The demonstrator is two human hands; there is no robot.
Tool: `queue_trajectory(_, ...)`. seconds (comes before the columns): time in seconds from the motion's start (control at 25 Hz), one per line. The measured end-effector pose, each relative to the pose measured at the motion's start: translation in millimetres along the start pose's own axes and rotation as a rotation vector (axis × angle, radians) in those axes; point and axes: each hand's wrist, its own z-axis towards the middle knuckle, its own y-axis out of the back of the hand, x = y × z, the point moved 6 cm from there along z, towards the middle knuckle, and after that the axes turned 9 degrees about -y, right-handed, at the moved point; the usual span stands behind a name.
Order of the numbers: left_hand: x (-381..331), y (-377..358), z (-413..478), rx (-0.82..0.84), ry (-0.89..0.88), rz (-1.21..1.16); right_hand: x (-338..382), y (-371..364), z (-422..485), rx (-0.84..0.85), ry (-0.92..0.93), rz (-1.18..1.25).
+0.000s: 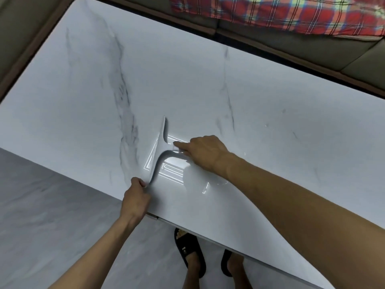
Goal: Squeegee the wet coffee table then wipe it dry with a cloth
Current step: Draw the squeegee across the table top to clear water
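1. Fingers [187, 147] of the right hand [206, 153] are curled round the handle of the white squeegee [159, 150], with one finger laid along it toward the blade. The near end of the blade is pinched by the fingers [140, 181] of the left hand [135, 197].
2. Most of the view is filled by the white marble-look tabletop [208, 80], which is crossed by grey veins. A bright ceiling light is mirrored in it just beside the squeegee.
3. Grey floor [52, 215] is seen below the tabletop's near edge.
4. A grey-brown sofa [291, 44] is set along the far edge, and red plaid fabric [270, 13] is spread on it.
5. The squeegee is held on the tabletop near its near edge. The blade is set slantwise, running away from the person, and the handle is pointed to the right.
6. Black slide sandals [188, 249] are worn on the feet, which are seen on the floor under the near edge.
7. A few small water drops [265, 126] are scattered on the tabletop, well to the right of the squeegee.
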Motion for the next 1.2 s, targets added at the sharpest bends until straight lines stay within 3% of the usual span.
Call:
queue_trajectory(0.2,-7,-15,-5,0.113,-0.017,-0.007,-83,-19,-71,0.05,-0.224,0.18)
queue_trajectory(0.4,-34,-44,-9,0.274,-0.075,0.012,-153,-34,-181,0.077,-0.427,0.088)
queue_trajectory(0.48,-37,-51,-14,0.311,-0.079,0.018,-151,-29,-198,0.061,-0.42,0.051)
queue_trajectory(0.56,-35,-47,-16,0.242,-0.077,0.018,-124,-25,-190,0.046,-0.344,0.065)
queue_trajectory(0.68,-26,-30,-14,0.081,-0.067,0.036,-41,-37,-147,0.078,-0.112,0.126)
queue_trajectory(0.8,-15,-25,-12,0.058,-0.04,0.066,25,-57,-123,0.1,0.062,0.106)
queue_trajectory(0.92,-7,-37,-17,0.142,-0.036,0.099,3,-74,-136,0.09,0.023,0.12)
queue_trajectory(1.2,-18,-70,-35,0.215,-0.087,0.09,-118,-71,-243,0.199,-0.26,0.035)
